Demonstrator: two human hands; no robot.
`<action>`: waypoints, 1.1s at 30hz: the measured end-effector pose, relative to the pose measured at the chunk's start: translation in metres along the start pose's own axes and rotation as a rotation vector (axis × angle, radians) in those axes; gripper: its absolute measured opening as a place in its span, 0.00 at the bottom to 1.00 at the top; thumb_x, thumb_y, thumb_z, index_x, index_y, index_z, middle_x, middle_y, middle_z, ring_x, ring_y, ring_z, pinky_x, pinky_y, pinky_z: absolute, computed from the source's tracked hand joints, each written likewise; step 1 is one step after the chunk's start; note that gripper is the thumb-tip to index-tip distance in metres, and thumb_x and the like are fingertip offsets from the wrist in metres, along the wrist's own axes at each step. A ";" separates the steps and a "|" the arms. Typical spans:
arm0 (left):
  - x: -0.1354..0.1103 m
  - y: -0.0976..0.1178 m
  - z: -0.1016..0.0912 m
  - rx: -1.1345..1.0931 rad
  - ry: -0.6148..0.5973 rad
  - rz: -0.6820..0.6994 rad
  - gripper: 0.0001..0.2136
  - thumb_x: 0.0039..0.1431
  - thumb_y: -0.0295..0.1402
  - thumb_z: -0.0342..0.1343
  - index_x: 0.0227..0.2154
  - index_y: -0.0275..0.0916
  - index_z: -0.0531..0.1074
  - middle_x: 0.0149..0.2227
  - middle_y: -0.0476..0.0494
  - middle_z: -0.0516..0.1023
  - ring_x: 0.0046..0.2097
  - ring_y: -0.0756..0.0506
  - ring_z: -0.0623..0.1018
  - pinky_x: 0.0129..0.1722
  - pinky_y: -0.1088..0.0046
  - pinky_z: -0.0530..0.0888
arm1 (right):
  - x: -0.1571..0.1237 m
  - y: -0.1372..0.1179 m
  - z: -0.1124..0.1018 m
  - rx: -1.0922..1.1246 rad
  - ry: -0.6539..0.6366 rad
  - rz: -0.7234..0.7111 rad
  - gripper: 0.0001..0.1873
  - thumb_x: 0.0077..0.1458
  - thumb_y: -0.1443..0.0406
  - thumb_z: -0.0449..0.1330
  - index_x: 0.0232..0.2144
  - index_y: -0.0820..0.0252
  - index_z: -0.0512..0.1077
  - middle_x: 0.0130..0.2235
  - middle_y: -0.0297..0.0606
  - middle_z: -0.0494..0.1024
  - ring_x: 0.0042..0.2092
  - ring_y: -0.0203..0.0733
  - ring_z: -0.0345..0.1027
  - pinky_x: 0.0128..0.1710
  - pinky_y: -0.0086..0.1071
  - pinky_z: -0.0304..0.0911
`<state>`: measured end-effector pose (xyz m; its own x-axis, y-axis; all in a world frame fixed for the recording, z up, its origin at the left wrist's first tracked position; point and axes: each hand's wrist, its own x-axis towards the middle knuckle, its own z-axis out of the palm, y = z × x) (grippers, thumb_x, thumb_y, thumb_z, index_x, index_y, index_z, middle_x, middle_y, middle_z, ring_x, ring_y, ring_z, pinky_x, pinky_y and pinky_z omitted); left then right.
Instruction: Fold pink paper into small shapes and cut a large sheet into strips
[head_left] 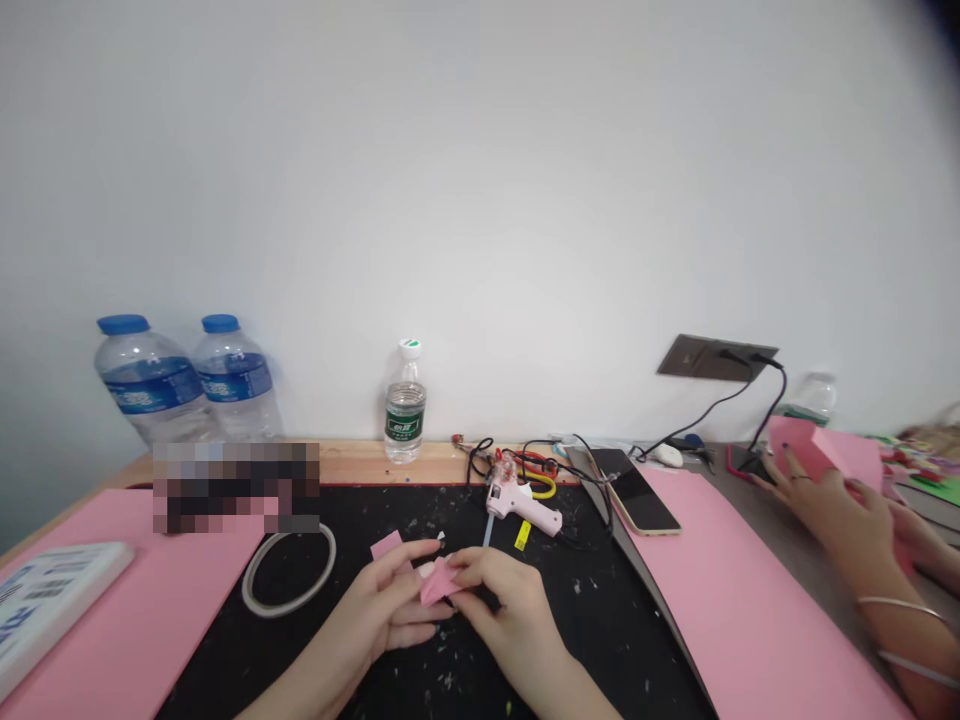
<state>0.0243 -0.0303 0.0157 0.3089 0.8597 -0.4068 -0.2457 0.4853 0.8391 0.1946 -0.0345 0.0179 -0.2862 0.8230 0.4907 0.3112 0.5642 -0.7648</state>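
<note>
I pinch a small folded piece of pink foam (439, 582) between my fingertips, just above the black work mat (592, 640). My left hand (382, 600) and my right hand (510, 610) are both closed, gripping it from either side. A small pink square (386, 545) sits at my left fingers. A roll of clear tape (289, 572) lies beside my left hand, and a pink glue gun (523, 505) rests on the mat ahead of my right. Large pink foam sheets (735, 600) flank the mat, with a phone (636, 490) on the right one. Farther right, a co-worker's hands (825, 500) hold more pink foam (825, 450).
</note>
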 end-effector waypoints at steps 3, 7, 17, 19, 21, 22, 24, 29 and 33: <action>-0.002 0.002 0.003 0.027 0.050 0.064 0.23 0.44 0.39 0.60 0.45 0.38 0.66 0.33 0.44 0.79 0.37 0.44 0.78 0.36 0.71 0.72 | 0.001 -0.002 0.001 0.031 -0.032 0.032 0.10 0.43 0.77 0.61 0.29 0.60 0.72 0.38 0.39 0.76 0.40 0.39 0.71 0.41 0.28 0.64; -0.004 0.005 0.006 0.035 0.061 0.090 0.24 0.42 0.38 0.62 0.43 0.37 0.66 0.34 0.41 0.80 0.39 0.44 0.77 0.36 0.72 0.72 | 0.002 -0.002 0.003 0.095 -0.032 0.155 0.15 0.41 0.79 0.58 0.31 0.59 0.73 0.42 0.39 0.74 0.41 0.40 0.69 0.38 0.28 0.65; -0.003 0.005 0.005 0.061 0.082 0.105 0.24 0.42 0.40 0.62 0.42 0.37 0.67 0.36 0.40 0.80 0.40 0.43 0.77 0.37 0.71 0.72 | 0.005 0.000 0.007 0.450 -0.087 0.390 0.19 0.40 0.80 0.52 0.34 0.59 0.70 0.36 0.35 0.73 0.38 0.39 0.68 0.32 0.27 0.62; -0.001 0.003 0.005 0.063 0.071 0.105 0.24 0.41 0.40 0.63 0.42 0.37 0.67 0.35 0.41 0.80 0.38 0.44 0.77 0.36 0.71 0.73 | 0.005 0.000 0.007 0.467 -0.090 0.401 0.19 0.39 0.80 0.52 0.34 0.59 0.70 0.35 0.35 0.73 0.38 0.38 0.67 0.29 0.26 0.61; 0.000 0.003 0.005 0.064 0.062 0.103 0.23 0.40 0.39 0.64 0.41 0.37 0.67 0.34 0.41 0.80 0.37 0.44 0.77 0.35 0.71 0.73 | 0.004 0.001 0.008 0.461 -0.083 0.399 0.19 0.38 0.80 0.52 0.33 0.59 0.70 0.36 0.35 0.73 0.37 0.38 0.67 0.27 0.24 0.58; 0.000 0.002 0.005 0.066 0.057 0.101 0.23 0.40 0.39 0.64 0.41 0.37 0.67 0.34 0.41 0.80 0.37 0.45 0.78 0.35 0.72 0.73 | 0.004 0.002 0.008 0.454 -0.077 0.397 0.19 0.37 0.80 0.53 0.32 0.59 0.70 0.36 0.35 0.73 0.36 0.37 0.67 0.26 0.24 0.57; 0.000 0.002 0.005 0.071 0.056 0.096 0.22 0.41 0.39 0.63 0.40 0.37 0.67 0.34 0.42 0.80 0.36 0.45 0.78 0.35 0.72 0.73 | 0.004 0.003 0.009 0.445 -0.068 0.399 0.18 0.37 0.79 0.53 0.32 0.60 0.69 0.36 0.35 0.72 0.35 0.36 0.66 0.25 0.23 0.56; 0.002 0.001 0.002 0.075 0.055 0.106 0.22 0.40 0.38 0.64 0.39 0.37 0.67 0.32 0.43 0.80 0.36 0.45 0.78 0.34 0.73 0.73 | 0.003 0.004 0.009 0.452 -0.080 0.416 0.18 0.39 0.78 0.53 0.34 0.60 0.68 0.33 0.34 0.72 0.32 0.35 0.65 0.25 0.23 0.56; 0.006 -0.001 -0.002 0.055 0.071 0.127 0.21 0.41 0.37 0.64 0.38 0.37 0.67 0.33 0.43 0.80 0.37 0.44 0.78 0.35 0.72 0.73 | 0.002 0.002 0.007 0.457 -0.099 0.448 0.20 0.39 0.79 0.52 0.37 0.59 0.67 0.38 0.35 0.71 0.34 0.34 0.65 0.25 0.23 0.57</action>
<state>0.0245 -0.0258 0.0116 0.2122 0.9235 -0.3194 -0.2273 0.3646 0.9030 0.1885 -0.0322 0.0140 -0.3073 0.9498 0.0590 0.0088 0.0648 -0.9979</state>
